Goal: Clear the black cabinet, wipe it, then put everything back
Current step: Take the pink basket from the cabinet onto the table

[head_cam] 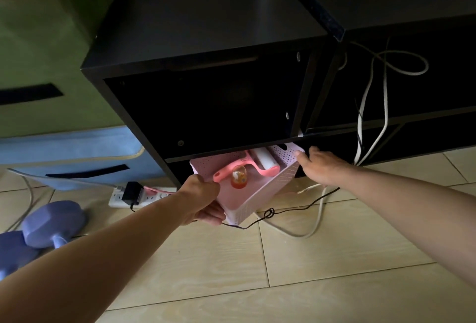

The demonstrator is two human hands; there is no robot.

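Pale beige floor tiles (257,271) fill the near ground, with two bare forearms reaching forward over them. At near left lie two purple plastic dumbbells (51,222). The left hand (203,201) has its grip clenched around the near left corner of a pale pink perforated plastic basket (273,191), fingers curled under the rim. The right hand (322,168) grasps the basket's far right corner, a fingertip on top of the rim. The basket is tilted, its near corner out over the floor and its far end under the shelf of the lower compartment of the black wooden cabinet (206,26). Inside it lie a pink-handled lint roller with a white roll (247,168) and, just in front, a small orange bottle with a clear cap (238,178). A thin black cable (291,210) and a thicker white cable (309,232) trail on the tiles below the basket. To the left, a white power strip (144,197) holds a black plug. The cabinet's upper compartment is dark. Further left sit a blue fabric storage box (77,157) and, above it, a green fabric box (38,65). At far right, white cords (383,106) hang down a second black unit (412,0).
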